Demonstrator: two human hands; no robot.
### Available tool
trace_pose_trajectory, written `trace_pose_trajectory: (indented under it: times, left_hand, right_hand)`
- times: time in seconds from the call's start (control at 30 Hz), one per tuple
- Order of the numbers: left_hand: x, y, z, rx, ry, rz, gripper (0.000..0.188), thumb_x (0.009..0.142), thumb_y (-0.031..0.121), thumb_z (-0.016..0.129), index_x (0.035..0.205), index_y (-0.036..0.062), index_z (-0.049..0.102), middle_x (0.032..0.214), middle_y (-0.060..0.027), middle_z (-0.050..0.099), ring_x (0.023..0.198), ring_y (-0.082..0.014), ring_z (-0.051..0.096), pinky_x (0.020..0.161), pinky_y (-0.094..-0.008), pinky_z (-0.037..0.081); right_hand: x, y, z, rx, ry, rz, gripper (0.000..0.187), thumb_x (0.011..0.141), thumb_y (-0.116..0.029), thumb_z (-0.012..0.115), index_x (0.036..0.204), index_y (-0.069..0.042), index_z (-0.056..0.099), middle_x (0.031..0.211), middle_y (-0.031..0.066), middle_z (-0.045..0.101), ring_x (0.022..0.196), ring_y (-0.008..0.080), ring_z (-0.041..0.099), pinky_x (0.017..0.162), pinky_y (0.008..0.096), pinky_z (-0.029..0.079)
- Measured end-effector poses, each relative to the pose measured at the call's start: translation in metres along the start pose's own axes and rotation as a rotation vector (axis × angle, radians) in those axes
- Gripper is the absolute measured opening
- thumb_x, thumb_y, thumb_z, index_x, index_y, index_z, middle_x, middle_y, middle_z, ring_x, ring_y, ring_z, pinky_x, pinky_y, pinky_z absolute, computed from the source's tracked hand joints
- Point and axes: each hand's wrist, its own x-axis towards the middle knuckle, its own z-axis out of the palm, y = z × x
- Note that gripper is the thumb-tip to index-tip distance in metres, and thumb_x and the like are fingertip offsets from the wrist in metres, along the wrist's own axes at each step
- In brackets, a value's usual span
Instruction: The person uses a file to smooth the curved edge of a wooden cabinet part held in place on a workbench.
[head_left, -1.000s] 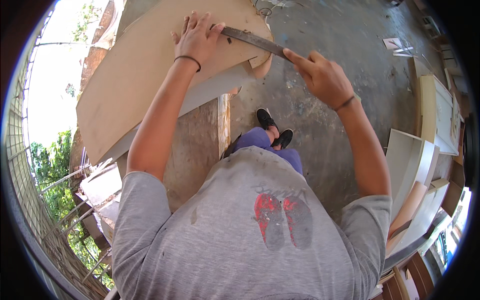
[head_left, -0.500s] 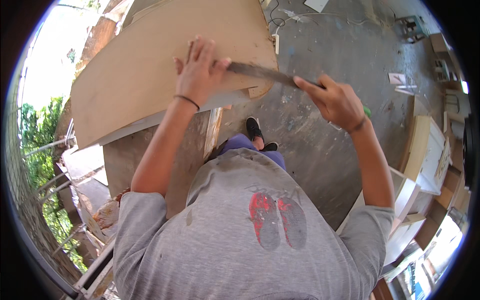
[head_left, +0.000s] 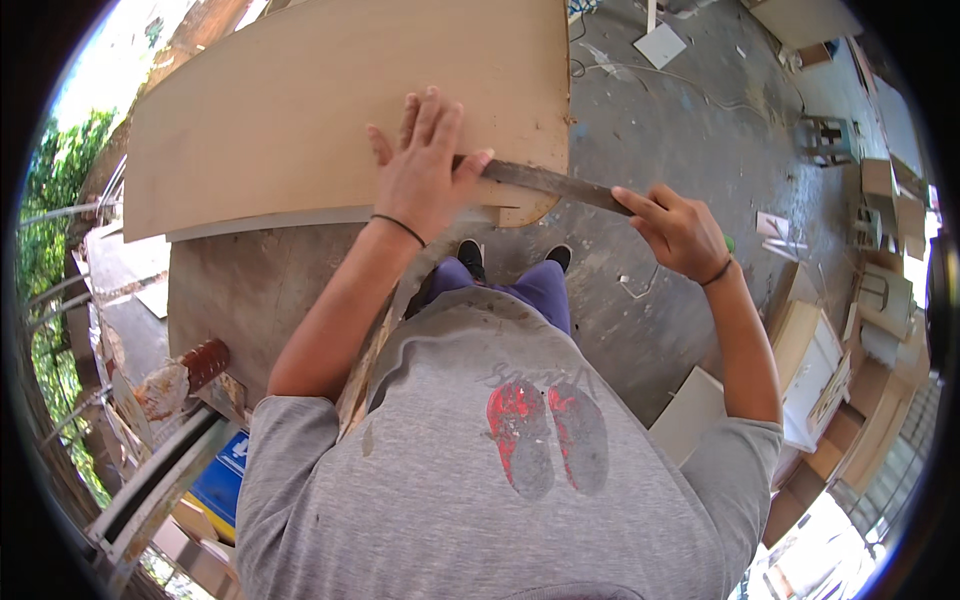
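Crosswise, tool [head_left: 548,182] past board edge [head_left: 563,105], open floor [head_left: 670,125]

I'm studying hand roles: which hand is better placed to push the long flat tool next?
Right hand, probably: it grips one end of the tool, clear of the board. The left hand lies spread over the board, at the tool's other end.

The board [head_left: 270,130] is plain tan, the bar [head_left: 548,181] dark grey-brown.

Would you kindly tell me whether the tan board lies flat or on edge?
Lying flat: the tan board shows its broad face upward beneath the left hand.
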Motion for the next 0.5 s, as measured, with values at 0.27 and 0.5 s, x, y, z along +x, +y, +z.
trace_pose_trajectory:
  times: [0.27, 0.5]
  left_hand:
    - [-0.006, 0.039, 0.006, 0.091, 0.002, -0.173, 0.074, 0.090, 0.063, 0.042, 0.145, 0.0143, 0.035, 0.156, -0.0125, 0.020, 0.145, -0.0330, 0.013, 0.108, -0.0677, 0.004]
    - [-0.022, 0.050, 0.008, 0.099, 0.029, -0.475, 0.074, 0.090, 0.063, 0.043, 0.147, 0.0159, 0.033, 0.156, -0.0134, 0.019, 0.145, -0.0313, 0.014, 0.112, -0.0601, 0.007]
  right_hand:
    - [0.023, 0.077, -0.017, -0.057, -0.034, -0.311, 0.053, 0.081, -0.011, 0.067, 0.130, -0.029, 0.055, 0.076, 0.0038, 0.054, 0.059, 0.0231, 0.056, 0.050, 0.0357, 0.047]
    - [0.103, 0.110, -0.031, -0.123, -0.103, -0.635, 0.047, 0.085, -0.017, 0.062, 0.129, -0.033, 0.055, 0.075, 0.0030, 0.053, 0.056, 0.0207, 0.057, 0.048, 0.0338, 0.048]
